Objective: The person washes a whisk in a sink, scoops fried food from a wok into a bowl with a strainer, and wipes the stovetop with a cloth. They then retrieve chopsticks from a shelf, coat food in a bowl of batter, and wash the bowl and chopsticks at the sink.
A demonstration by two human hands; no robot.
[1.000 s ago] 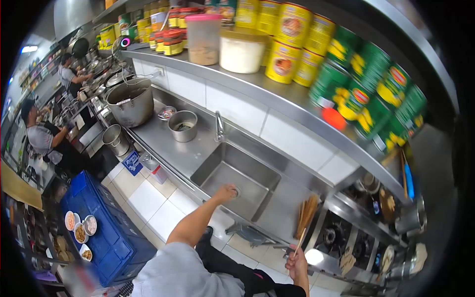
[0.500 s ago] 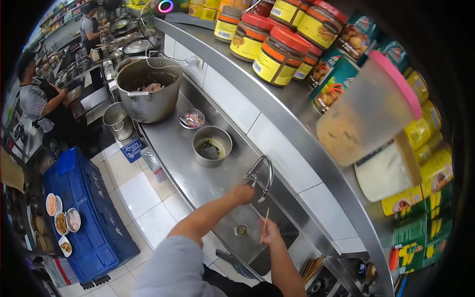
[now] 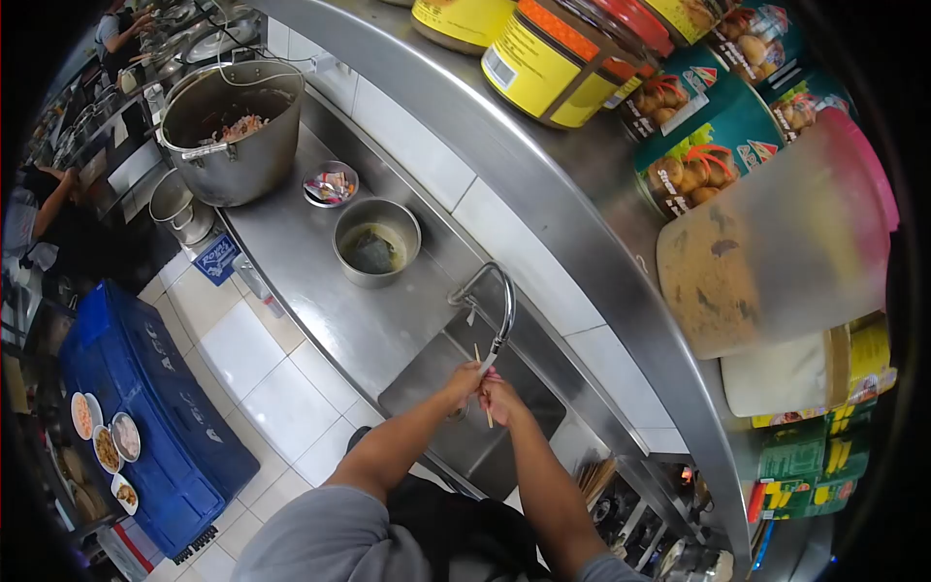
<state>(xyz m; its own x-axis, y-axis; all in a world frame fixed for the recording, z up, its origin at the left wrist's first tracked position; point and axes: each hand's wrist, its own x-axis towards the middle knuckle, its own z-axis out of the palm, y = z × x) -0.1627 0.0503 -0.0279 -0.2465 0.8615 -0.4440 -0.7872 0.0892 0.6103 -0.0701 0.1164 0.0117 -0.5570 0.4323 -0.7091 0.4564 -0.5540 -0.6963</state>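
Note:
My left hand (image 3: 464, 383) and my right hand (image 3: 499, 400) are together over the steel sink (image 3: 412, 396), under the curved faucet (image 3: 506, 301). A whitish stream of water (image 3: 489, 363) runs from the spout onto them. Thin wooden chopsticks (image 3: 489, 418) pass between my hands, one end showing above the fingers and the other below. My right hand is closed around them. The left is closed against them too, its fingertips partly hidden. Left of the faucet, a steel pot (image 3: 411, 254) with a dark piece in shallow liquid stands on the counter.
A large stockpot (image 3: 254, 160) and a small bowl of packets (image 3: 353, 182) stand farther along the counter. A steel shelf edge (image 3: 572, 209) with jars, cans and a pink-lidded tub (image 3: 776, 262) overhangs at right. Bowls rest on a blue cooler (image 3: 184, 456) at left. Co-workers stand far left.
My left hand has left the faucet handle and joined my right hand under the spout. The chopsticks have moved there with the right hand. Water now runs, and the view has shifted.

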